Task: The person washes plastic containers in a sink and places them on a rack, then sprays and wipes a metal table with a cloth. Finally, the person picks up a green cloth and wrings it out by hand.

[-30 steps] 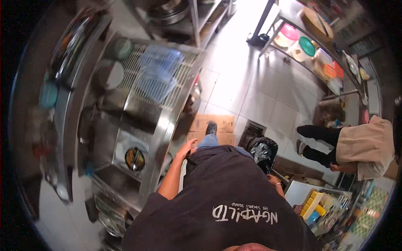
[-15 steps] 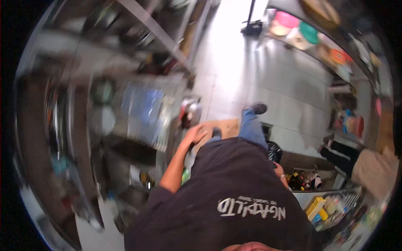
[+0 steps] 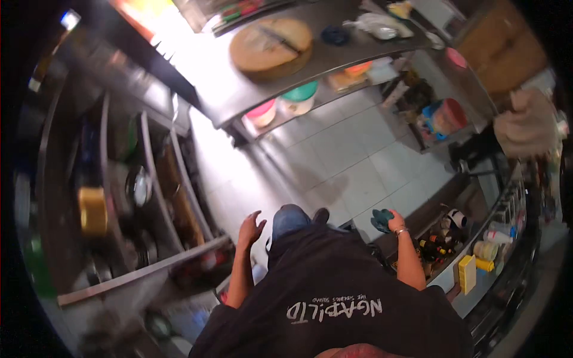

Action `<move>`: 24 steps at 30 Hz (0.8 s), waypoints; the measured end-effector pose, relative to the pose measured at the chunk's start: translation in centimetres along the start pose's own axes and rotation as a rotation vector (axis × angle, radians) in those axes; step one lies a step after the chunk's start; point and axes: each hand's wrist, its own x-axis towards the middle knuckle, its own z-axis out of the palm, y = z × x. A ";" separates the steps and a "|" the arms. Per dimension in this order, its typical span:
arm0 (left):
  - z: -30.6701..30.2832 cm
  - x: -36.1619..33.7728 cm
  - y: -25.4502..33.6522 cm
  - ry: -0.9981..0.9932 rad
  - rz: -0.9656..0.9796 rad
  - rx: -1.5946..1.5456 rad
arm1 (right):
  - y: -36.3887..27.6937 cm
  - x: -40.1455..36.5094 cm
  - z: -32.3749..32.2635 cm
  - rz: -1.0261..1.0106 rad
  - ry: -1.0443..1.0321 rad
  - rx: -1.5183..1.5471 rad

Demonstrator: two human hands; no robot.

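My right hand (image 3: 397, 222), with a bracelet at the wrist, is closed on a crumpled dark green cloth (image 3: 381, 220). The cloth is held out over the floor, beside a low shelf with dark bottles (image 3: 434, 248). On the other side of my body, my left hand (image 3: 253, 229) hangs above the tiles with its fingers apart and holds nothing. The end of a wooden-edged shelf rack (image 3: 143, 271) is nearest to it.
A steel table (image 3: 221, 89) ahead carries a round chopping board (image 3: 262, 51) with a knife (image 3: 280, 39). Lidded tubs (image 3: 300, 97) stand underneath. At the right is another person (image 3: 525, 128). A yellow sponge-like block (image 3: 467, 274) sits on a counter nearby.
My view has swung right, bringing the table with the chopping board to the front. My right hand has come out from beside my body, and the green cloth now shows in it.
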 end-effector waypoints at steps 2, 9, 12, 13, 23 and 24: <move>-2.2 8.0 4.6 0.024 0.168 -0.032 | -1.3 0.8 -0.8 0.066 0.075 0.102; -1.8 33.9 20.3 -0.174 0.713 -0.046 | 3.7 -2.8 6.1 0.322 0.407 0.141; -0.7 43.3 26.8 -0.179 0.875 -0.080 | 4.2 -10.7 14.5 0.636 0.358 0.076; -0.6 46.5 29.1 -0.150 0.948 -0.087 | 7.4 -12.4 19.9 0.782 0.212 -0.056; 1.8 69.3 40.0 0.189 0.385 0.420 | -20.4 -30.5 31.8 1.477 0.337 0.779; 2.5 70.3 39.5 0.212 0.382 0.459 | -22.0 -30.9 32.6 1.495 0.393 0.802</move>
